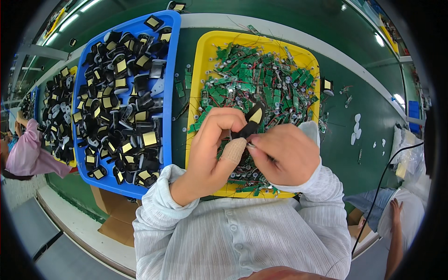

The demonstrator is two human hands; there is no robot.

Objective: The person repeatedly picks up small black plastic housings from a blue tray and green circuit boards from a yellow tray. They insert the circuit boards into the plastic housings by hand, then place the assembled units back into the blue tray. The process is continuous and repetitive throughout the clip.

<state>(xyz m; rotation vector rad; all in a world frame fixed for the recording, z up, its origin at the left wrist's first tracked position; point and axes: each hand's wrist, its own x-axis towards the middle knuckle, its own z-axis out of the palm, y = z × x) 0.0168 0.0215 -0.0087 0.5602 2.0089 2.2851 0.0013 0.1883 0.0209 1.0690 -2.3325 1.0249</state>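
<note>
My left hand [210, 156], with a beige wrap on its thumb, is closed on a small black plastic part [253, 117] that carries a pale yellow pad. Fingertips of my right hand [291, 154] pinch together against the lower end of that part; whatever they hold is too small to make out, and this hand is slightly blurred. Both hands are above a yellow tray [195, 88] heaped with small green circuit boards [245, 72] with thin wires and round whitish pieces. Left of it, a blue tray [174, 51] holds many similar black parts [120, 84] with yellow pads.
More black parts [58, 107] fill another yellow tray at far left, near a person in a pink top [35, 149]. Loose white pieces [357, 128] lie on the green table to the right. A black cable [382, 177] and another person's hand [396, 210] are at right. A cardboard box [119, 226] stands below the blue tray.
</note>
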